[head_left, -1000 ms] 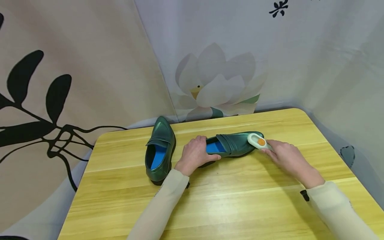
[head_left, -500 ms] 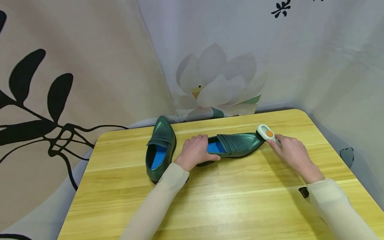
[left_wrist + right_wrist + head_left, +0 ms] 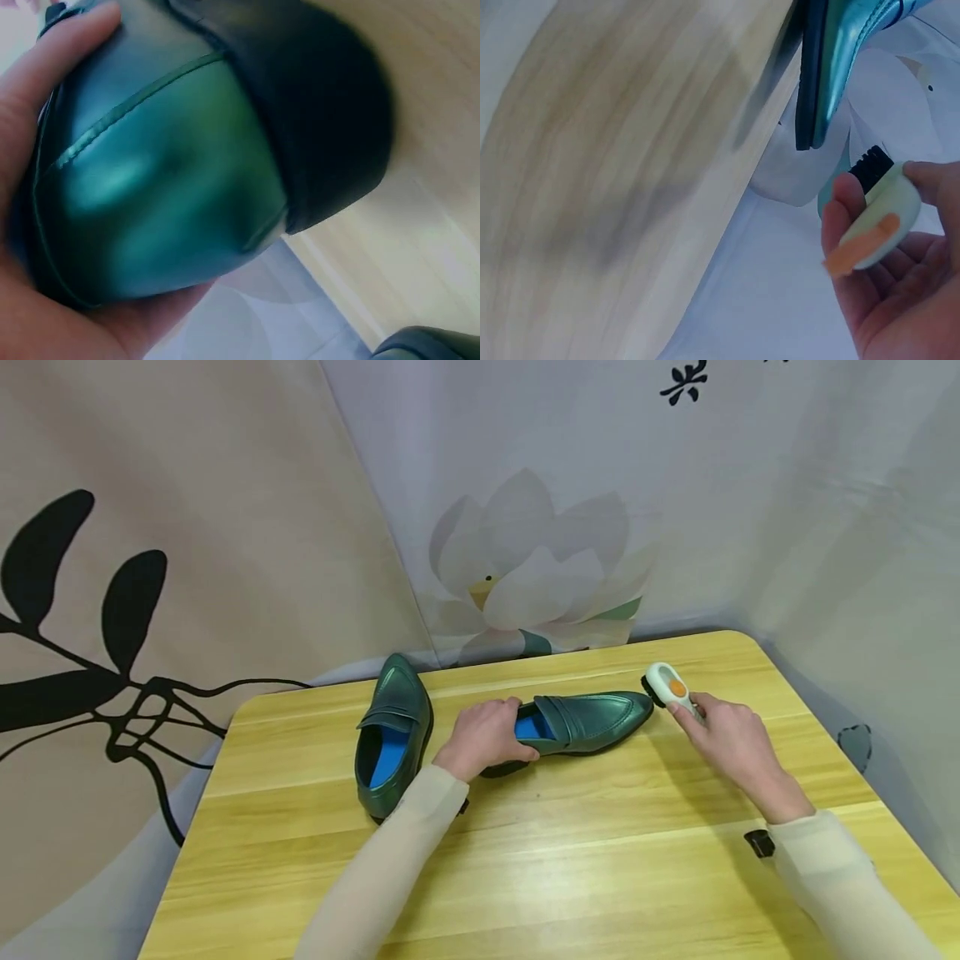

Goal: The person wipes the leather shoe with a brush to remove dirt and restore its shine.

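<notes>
A dark green loafer (image 3: pixel 600 720) with a blue insole lies sideways across the table, its toe to the right. My left hand (image 3: pixel 483 739) grips it around the heel; the left wrist view shows thumb and fingers around the shiny green heel (image 3: pixel 172 180) above the dark sole. In my right hand (image 3: pixel 731 747) is a small white brush (image 3: pixel 667 683) with an orange button and black bristles (image 3: pixel 871 169). The bristles are just off the pointed toe (image 3: pixel 821 112), apart from it in the right wrist view.
The matching green loafer (image 3: pixel 393 735) stands to the left of my left hand, toe toward the back. Both are on a light wooden table (image 3: pixel 555 860). Behind its far edge hangs a printed curtain (image 3: pixel 540 510) with flower and leaf shapes.
The brush has moved right, from on top of the loafer's toe to just beyond its tip. My left hand keeps its grip on the heel.
</notes>
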Available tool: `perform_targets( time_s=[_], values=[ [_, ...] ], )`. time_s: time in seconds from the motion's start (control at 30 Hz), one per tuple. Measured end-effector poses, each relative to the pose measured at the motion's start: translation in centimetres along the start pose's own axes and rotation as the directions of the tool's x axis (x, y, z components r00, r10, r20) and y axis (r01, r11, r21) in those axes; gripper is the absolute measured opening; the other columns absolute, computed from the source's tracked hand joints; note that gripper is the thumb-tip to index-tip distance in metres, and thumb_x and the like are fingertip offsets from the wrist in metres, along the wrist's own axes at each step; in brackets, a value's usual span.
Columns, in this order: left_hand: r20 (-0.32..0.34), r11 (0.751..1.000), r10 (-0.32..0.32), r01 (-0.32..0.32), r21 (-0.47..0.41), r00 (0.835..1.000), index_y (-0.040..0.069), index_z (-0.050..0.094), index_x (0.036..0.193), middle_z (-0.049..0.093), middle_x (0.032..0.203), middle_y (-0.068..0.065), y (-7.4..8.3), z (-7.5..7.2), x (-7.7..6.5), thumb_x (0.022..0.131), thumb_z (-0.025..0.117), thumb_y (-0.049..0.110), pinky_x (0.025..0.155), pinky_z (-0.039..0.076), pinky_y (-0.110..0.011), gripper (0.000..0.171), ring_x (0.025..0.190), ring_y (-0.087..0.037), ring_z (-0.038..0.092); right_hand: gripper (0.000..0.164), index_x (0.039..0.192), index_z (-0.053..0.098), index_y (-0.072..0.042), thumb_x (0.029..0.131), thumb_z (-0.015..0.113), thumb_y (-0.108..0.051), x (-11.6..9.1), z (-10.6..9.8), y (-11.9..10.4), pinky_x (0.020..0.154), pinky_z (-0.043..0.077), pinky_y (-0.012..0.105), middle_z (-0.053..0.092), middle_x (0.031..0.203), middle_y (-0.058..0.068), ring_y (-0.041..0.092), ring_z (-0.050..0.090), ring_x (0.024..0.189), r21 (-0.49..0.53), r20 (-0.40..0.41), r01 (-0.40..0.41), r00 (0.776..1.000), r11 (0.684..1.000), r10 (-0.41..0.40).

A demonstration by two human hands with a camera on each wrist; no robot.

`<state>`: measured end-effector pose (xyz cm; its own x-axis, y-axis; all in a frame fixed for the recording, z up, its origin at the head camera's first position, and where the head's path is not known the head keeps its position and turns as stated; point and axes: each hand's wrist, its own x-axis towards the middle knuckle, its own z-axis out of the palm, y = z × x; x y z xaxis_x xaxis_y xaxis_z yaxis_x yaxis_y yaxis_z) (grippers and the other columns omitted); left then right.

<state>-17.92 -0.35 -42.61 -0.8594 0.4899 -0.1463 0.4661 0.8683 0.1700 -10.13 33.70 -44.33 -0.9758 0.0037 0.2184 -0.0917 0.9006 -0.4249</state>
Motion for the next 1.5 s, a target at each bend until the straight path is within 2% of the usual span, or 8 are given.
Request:
perform_targets(
  time_s=[0.2, 0.4, 0.5, 0.63, 0.97, 1.2, 1.37, 1.5],
  values=[
    [-0.186, 0.998, 0.013, 0.0, 0.069, 0.982, 0.009, 0.064, 0.136, 0.073, 0.113, -0.01, 0.0, 0.8, 0.0, 0.077, 0.087, 0.056, 0.07, 0.06, -0.045, 0.079, 0.092, -0.027, 0.071, 0.054, 0.118, 0.065, 0.011, 0.108, 0.052, -0.041, 0.2, -0.3, -0.2, 0.052, 0.034, 0.034, 0.05, 0.063, 0.002, 0.02, 0.045, 0.055, 0.012, -0.005, -0.01, 1.0, 1.0, 0.01],
    [-0.412, 0.982, 0.085, -0.008, 0.187, 0.907, 0.007, 0.063, 0.136, 0.071, 0.124, -0.01, 0.5, 2.2, 0.2, 0.077, 0.088, 0.053, 0.085, 0.06, -0.044, 0.079, 0.106, -0.027, 0.07, 0.058, 0.121, 0.065, 0.014, 0.108, 0.052, -0.041, 0.3, -0.5, -0.3, 0.054, 0.036, 0.035, 0.055, 0.066, 0.005, 0.022, 0.048, 0.056, 0.023, -0.019, -0.04, 0.999, 0.999, 0.04],
    [-0.469, 0.97, 0.131, -0.014, 0.244, 0.873, 0.007, 0.063, 0.137, 0.07, 0.124, -0.01, 0.7, 3.1, 0.2, 0.076, 0.089, 0.051, 0.091, 0.058, -0.043, 0.08, 0.109, -0.027, 0.069, 0.058, 0.119, 0.065, 0.014, 0.108, 0.051, -0.042, 0.5, -0.4, -0.2, 0.054, 0.037, 0.035, 0.057, 0.067, 0.006, 0.022, 0.048, 0.057, 0.026, -0.028, -0.048, 0.998, 0.999, 0.048],
    [-0.504, 0.955, 0.168, -0.014, 0.295, 0.847, 0.007, 0.062, 0.139, 0.069, 0.125, -0.011, 1.1, 4.0, 0.0, 0.074, 0.091, 0.051, 0.092, 0.056, -0.041, 0.084, 0.111, -0.027, 0.068, 0.056, 0.113, 0.066, 0.012, 0.109, 0.05, -0.042, 0.6, -0.2, 0.0, 0.053, 0.035, 0.035, 0.055, 0.065, 0.005, 0.023, 0.047, 0.055, 0.031, -0.038, -0.065, 0.997, 0.997, 0.066],
    [-0.51, 0.919, 0.222, -0.005, 0.393, 0.831, 0.006, 0.057, 0.143, 0.065, 0.131, -0.013, 1.4, 4.6, -0.8, 0.072, 0.089, 0.058, 0.096, 0.055, -0.041, 0.093, 0.116, -0.028, 0.064, 0.055, 0.113, 0.067, 0.016, 0.107, 0.055, -0.038, 2.3, 1.4, -2.0, 0.056, 0.047, 0.05, 0.068, 0.076, 0.017, 0.032, 0.059, 0.06, 0.023, -0.065, -0.032, 0.997, 0.999, 0.033],
    [-0.488, 0.921, 0.19, 0.017, 0.389, 0.852, 0.007, 0.056, 0.145, 0.063, 0.135, -0.013, 1.6, 4.8, -0.9, 0.074, 0.087, 0.06, 0.1, 0.052, -0.042, 0.094, 0.12, -0.028, 0.062, 0.051, 0.113, 0.069, 0.01, 0.105, 0.059, -0.04, 3.9, 2.7, -5.8, 0.05, 0.042, 0.042, 0.061, 0.066, 0.009, 0.028, 0.053, 0.054, -0.01, -0.039, 0.035, 0.999, 0.999, -0.035],
    [-0.486, 0.924, 0.178, 0.024, 0.382, 0.856, 0.008, 0.054, 0.145, 0.062, 0.136, -0.013, 1.8, 5.0, -0.8, 0.074, 0.086, 0.063, 0.101, 0.052, -0.043, 0.096, 0.121, -0.028, 0.061, 0.053, 0.111, 0.07, 0.011, 0.106, 0.058, -0.04, 3.2, 2.0, -4.9, 0.048, 0.04, 0.041, 0.064, 0.068, 0.012, 0.028, 0.054, 0.053, -0.035, -0.05, -0.004, 0.999, 0.999, 0.002],
    [-0.509, 0.931, 0.179, 0.023, 0.365, 0.842, 0.008, 0.055, 0.144, 0.063, 0.134, -0.013, 1.6, 5.1, -0.7, 0.074, 0.087, 0.06, 0.1, 0.052, -0.043, 0.093, 0.119, -0.028, 0.062, 0.056, 0.112, 0.068, 0.015, 0.106, 0.056, -0.04, 2.0, 1.2, -3.0, 0.049, 0.041, 0.042, 0.066, 0.07, 0.017, 0.031, 0.056, 0.055, -0.044, -0.047, -0.071, 0.997, 0.997, 0.069]
  ],
)
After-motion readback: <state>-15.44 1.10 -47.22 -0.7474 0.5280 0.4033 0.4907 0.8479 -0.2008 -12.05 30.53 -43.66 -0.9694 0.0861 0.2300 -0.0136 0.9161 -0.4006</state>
